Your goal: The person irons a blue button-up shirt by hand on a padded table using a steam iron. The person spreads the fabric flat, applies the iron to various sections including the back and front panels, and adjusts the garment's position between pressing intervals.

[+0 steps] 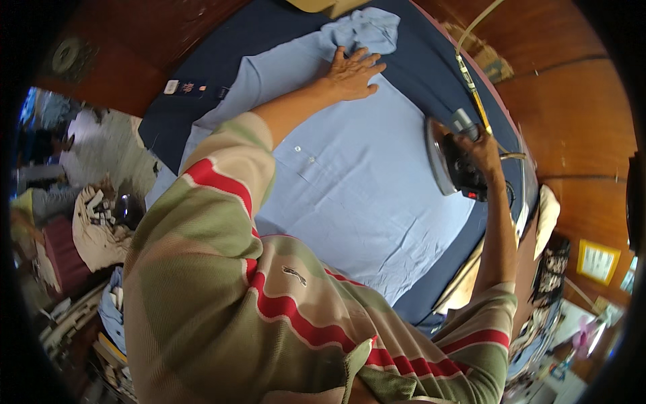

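Note:
A light blue shirt point(363, 182) lies spread flat on a dark blue padded table point(431, 60). My left hand point(353, 71) rests palm down on the far part of the shirt, fingers spread, next to its bunched-up end point(367, 27). My right hand point(481, 151) grips the black handle of a clothes iron point(447, 158), which is tipped up on its edge at the right side of the shirt, its metal soleplate facing left. My striped green, beige and red top fills the lower middle of the view.
The iron's cord point(471, 74) runs up to the top right over the table edge. A small tag point(185, 87) lies on the table's left side. Wooden floor surrounds the table. Piles of folded clothes point(101, 222) sit at the left, more clutter at lower right.

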{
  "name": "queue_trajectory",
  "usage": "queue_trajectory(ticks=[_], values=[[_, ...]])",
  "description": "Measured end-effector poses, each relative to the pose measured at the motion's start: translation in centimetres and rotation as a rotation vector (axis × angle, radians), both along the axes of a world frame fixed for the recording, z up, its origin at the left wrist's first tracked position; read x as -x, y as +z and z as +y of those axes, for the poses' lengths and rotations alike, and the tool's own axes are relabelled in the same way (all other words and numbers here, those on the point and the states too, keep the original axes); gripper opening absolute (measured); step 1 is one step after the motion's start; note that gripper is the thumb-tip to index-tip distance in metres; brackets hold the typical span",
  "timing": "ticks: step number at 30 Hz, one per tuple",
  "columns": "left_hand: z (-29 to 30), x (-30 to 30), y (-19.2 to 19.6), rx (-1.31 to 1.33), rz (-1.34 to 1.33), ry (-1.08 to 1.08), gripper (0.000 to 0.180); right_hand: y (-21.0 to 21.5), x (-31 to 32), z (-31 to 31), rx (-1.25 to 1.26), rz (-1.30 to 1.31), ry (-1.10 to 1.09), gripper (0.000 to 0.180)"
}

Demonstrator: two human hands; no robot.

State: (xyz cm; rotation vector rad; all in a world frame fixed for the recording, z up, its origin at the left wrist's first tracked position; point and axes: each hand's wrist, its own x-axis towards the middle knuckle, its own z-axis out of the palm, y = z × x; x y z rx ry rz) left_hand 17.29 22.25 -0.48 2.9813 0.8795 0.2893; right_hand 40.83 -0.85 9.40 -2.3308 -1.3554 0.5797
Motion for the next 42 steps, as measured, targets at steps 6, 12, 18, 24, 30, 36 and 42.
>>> queue_trajectory(ticks=[6, 12, 18, 24, 30, 36, 42], values=[[9.2, 11.6, -1.6, 0.088, -0.031, 0.502, 0.037, -0.4, 11.6, 10.4, 0.000, -0.051, 0.318, 0.057], [12.4, 13.2, -3.9, 0.067, -0.257, 0.207, 0.021, -1.6, 17.7, 22.4, 0.016, -0.166, 0.334, 0.056], [12.8, 20.1, -2.2, 0.118, -0.607, 0.305, 0.022, -1.7, 23.2, 27.7, -0.084, -0.266, 0.524, 0.054], [-0.6, 29.7, -0.6, -0.067, -0.491, 0.691, 0.025, -0.8, 23.2, 27.3, -0.219, -0.162, 0.699, 0.061], [-5.4, 31.0, -1.7, 0.094, -0.283, 0.958, 0.019, -0.4, 26.7, 28.2, -0.023, -0.299, 0.772, 0.060], [-5.2, 31.1, -3.5, -0.031, -0.399, 1.009, 0.015, -0.7, 27.4, 26.6, -0.044, -0.358, 0.808, 0.056], [-5.1, 31.2, -3.4, 0.043, -0.514, 0.995, 0.012, 0.3, 27.0, 27.0, 0.075, -0.215, 0.952, 0.054]])
